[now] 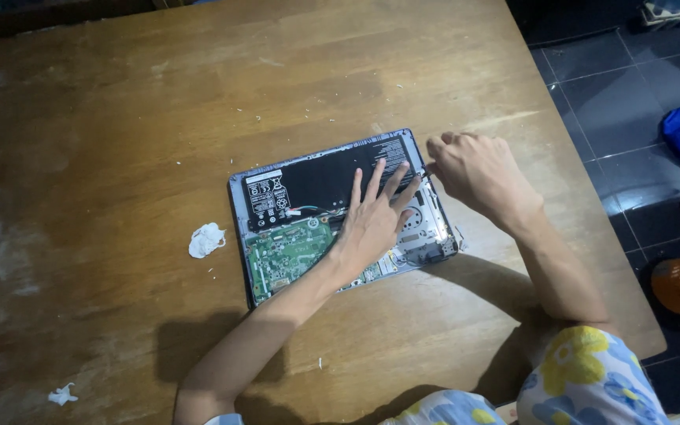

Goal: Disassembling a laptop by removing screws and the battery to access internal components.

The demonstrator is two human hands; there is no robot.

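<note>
Left hand (373,223) lies flat, fingers spread, on opened laptop (340,212) mid-table (120,157): black battery, green board, fan exposed. Right hand (472,167) curled at laptop's right edge; whether it pinches anything, cannot tell. Crumpled tissue (206,240) just left of laptop.

The bench (159,118) is wood, its brown grain worn and scuffed, with pale, dull patches toward its left edge and small white crumbs scattered over it. The opened laptop (340,216) shows a matt black plastic battery (316,185), a glossy green circuit board (289,252) and a silvery metal-looking frame. The white wad (206,240) beside it looks like crumpled soft paper.
</note>
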